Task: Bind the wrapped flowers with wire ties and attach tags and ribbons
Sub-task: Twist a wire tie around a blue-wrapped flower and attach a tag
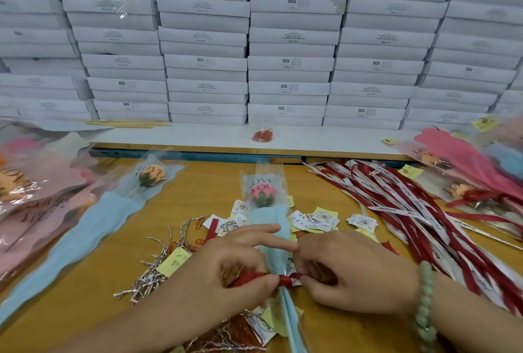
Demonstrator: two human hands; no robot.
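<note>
**Ribbon at the neck of the wrap: where it could slip**

From my remote seat I see the pink artificial rose wrapped in pale blue paper and a clear plastic sleeve (pixel 266 197) lying in the middle of the yellow wooden worktop (pixel 198 183). Its bloom points away from the person and its stem end points towards them. A dark red ribbon (pixel 285 280) is looped around the narrow neck of that wrap.

The left hand (pixel 240 265) pinches the ribbon's tail on the left of the neck. The right hand (pixel 353 270) curls its fingers on the other end, tight against the wrap. Both hands are closed on the ribbon, so neither one steadies the flower itself.

My worry is the tightening, I judge.
- **Uneven pull:** it could drag the light flower sideways, or let the loop slide down the tapering paper towards the stem.
- **Too much force:** it could crease the sleeve or tear the thin blue paper.
- **The tag:** I cannot tell whether one is caught under the loop, and it may be left out.
- **Clutter:** the crinkled silver wire ties (pixel 152 270) lie just left of the wrapped rose and the small printed paper tags (pixel 322 218) lie near it on the right. A trailing ribbon tail could snag either.
- **Stray strands:** the heap of red and white printed ribbons (pixel 410 205) further right could get gathered in.
</note>
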